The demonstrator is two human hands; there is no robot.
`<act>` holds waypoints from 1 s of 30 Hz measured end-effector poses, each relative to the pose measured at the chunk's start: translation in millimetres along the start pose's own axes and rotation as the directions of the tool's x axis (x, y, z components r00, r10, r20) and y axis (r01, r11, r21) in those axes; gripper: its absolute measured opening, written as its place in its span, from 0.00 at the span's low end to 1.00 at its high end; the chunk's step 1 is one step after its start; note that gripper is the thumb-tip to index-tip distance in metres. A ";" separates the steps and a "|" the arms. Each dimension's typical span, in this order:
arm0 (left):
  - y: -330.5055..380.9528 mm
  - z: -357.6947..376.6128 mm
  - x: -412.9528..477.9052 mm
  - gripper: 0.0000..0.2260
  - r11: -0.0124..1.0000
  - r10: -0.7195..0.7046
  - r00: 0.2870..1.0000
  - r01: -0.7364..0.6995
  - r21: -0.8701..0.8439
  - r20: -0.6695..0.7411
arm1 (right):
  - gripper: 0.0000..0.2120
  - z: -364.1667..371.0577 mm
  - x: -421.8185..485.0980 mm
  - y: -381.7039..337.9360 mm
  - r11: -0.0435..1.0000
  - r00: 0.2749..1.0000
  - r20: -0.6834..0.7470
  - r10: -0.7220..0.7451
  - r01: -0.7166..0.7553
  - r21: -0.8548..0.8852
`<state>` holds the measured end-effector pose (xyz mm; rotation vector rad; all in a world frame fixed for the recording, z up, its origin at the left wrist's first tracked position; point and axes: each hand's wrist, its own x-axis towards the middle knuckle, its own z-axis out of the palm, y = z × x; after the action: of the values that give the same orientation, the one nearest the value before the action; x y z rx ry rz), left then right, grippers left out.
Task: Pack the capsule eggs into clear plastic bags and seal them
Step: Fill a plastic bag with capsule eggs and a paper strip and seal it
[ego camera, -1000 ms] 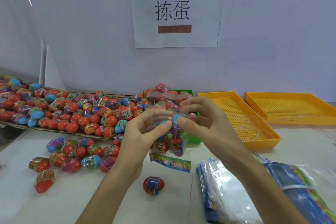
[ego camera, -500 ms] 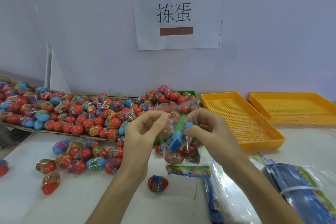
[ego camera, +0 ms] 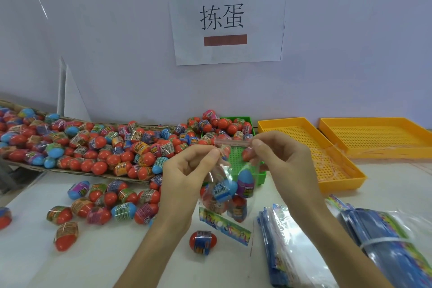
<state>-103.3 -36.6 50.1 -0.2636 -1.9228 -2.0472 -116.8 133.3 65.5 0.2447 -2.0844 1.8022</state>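
A clear plastic bag [ego camera: 228,190] hangs in front of me above the table, holding several capsule eggs in blue, purple and red. My left hand [ego camera: 187,173] pinches the left end of the bag's top strip. At the right end my right hand [ego camera: 280,161] pinches the same strip, which is stretched flat between them. One red egg with a blue label [ego camera: 203,241] lies on the table below the bag. A big heap of capsule eggs [ego camera: 98,145] fills a cardboard tray at the left.
Loose eggs [ego camera: 112,203] lie on the white table at the left. A green tray [ego camera: 243,159] with eggs stands behind the bag. Two yellow perforated trays [ego camera: 327,177] [ego camera: 378,138] sit at the right. Stacks of unused bags [ego camera: 299,250] lie at the lower right.
Both hands have moved apart along the top of the bag, pulling its strip flat. The bag with the eggs now hangs lower and fully open to view.
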 end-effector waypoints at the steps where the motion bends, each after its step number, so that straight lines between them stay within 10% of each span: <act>1: 0.2 -0.1 -0.3 0.06 1.000 0.010 1.000 -0.010 0.021 -0.005 | 0.04 0.0 -1.4 -0.6 0.988 0.993 -0.044 -0.108 0.103 -0.112; 6: 1.7 3.6 -4.2 0.06 0.988 0.086 0.996 -0.087 0.124 0.018 | 0.04 1.6 -7.8 -4.5 0.627 0.770 0.042 -0.637 0.549 -0.553; 30: -1.4 6.9 -10.1 0.12 0.529 0.540 0.776 -0.615 0.585 0.328 | 0.02 -4.7 -8.8 -2.0 0.581 0.741 0.293 -0.604 0.661 -0.475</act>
<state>-94.9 -28.6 45.7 -0.7283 -2.0998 -0.8409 -107.3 136.7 64.4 0.8136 -2.0911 0.7256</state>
